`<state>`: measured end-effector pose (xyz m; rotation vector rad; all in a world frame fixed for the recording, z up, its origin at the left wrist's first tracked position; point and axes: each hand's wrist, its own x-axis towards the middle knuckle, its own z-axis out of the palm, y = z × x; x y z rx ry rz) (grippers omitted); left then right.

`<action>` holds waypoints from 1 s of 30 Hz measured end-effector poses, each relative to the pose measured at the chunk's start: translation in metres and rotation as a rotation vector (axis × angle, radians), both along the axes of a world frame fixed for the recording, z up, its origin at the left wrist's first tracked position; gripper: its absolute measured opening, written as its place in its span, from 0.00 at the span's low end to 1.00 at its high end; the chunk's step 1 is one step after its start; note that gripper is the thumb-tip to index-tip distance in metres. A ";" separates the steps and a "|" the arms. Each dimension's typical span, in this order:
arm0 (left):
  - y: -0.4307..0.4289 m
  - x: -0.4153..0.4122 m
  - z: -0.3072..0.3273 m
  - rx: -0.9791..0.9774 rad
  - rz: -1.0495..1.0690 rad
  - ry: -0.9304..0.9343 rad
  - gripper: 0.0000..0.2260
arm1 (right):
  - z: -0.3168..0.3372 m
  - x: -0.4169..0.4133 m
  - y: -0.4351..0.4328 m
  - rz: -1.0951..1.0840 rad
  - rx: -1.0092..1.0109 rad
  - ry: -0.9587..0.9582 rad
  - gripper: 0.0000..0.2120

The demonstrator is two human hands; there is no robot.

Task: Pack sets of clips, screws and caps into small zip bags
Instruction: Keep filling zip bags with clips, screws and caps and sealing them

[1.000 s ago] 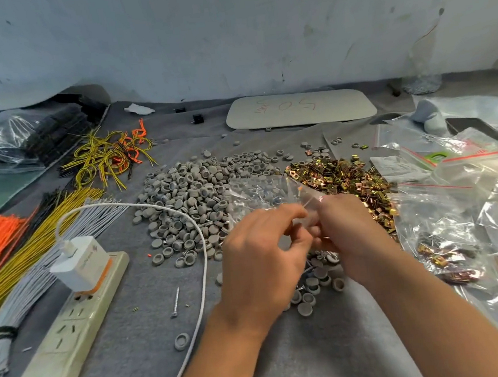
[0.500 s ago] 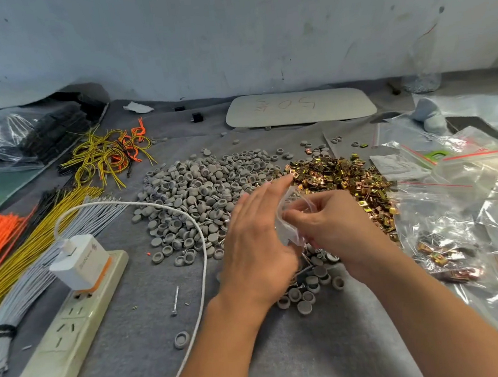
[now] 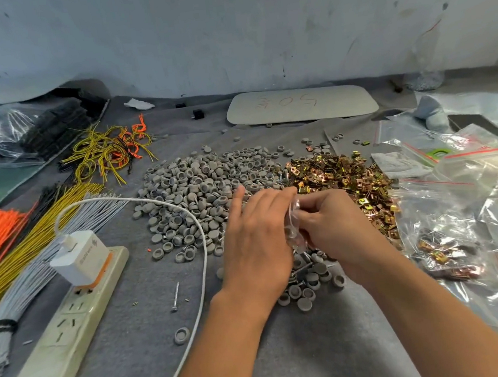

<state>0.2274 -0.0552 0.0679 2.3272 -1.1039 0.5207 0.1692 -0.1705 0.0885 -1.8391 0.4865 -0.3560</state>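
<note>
A small clear zip bag stands on edge between my two hands over the middle of the grey cloth. My right hand pinches its upper edge with thumb and fingers. My left hand lies flat against the bag's left side with its fingers straight. A broad heap of grey caps spreads behind my left hand, and gold metal clips are piled behind my right hand. More caps and dark screws lie under my hands. What the bag holds is hidden.
A power strip with a white charger and its white cable lies at the left, beside bundled wires. A loose screw lies by the cable. Larger zip bags cover the right side. A pale board sits at the back.
Both hands pinched the spread bag a second ago. My left hand has since let go and flattened against the bag, which now stands folded narrow between my hands, slightly lower.
</note>
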 end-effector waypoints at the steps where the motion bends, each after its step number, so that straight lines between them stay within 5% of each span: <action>1: 0.000 0.000 0.000 -0.012 -0.007 -0.003 0.32 | 0.000 0.000 0.000 0.000 0.040 0.011 0.14; 9: 0.005 0.007 0.001 -0.057 0.191 0.016 0.33 | 0.013 -0.004 0.001 0.096 0.202 0.009 0.16; 16: 0.021 0.023 0.001 -0.019 0.323 0.055 0.23 | 0.017 -0.014 -0.007 0.255 0.418 -0.137 0.22; 21: 0.024 0.027 0.000 -0.032 0.367 0.043 0.21 | 0.013 -0.013 -0.014 0.334 0.577 -0.063 0.14; 25: 0.029 0.028 0.003 -0.101 0.393 0.073 0.35 | 0.012 -0.012 -0.017 0.349 0.590 -0.047 0.21; 30: 0.016 0.013 0.008 -0.042 0.056 0.000 0.43 | 0.009 -0.008 -0.013 0.235 0.370 -0.059 0.17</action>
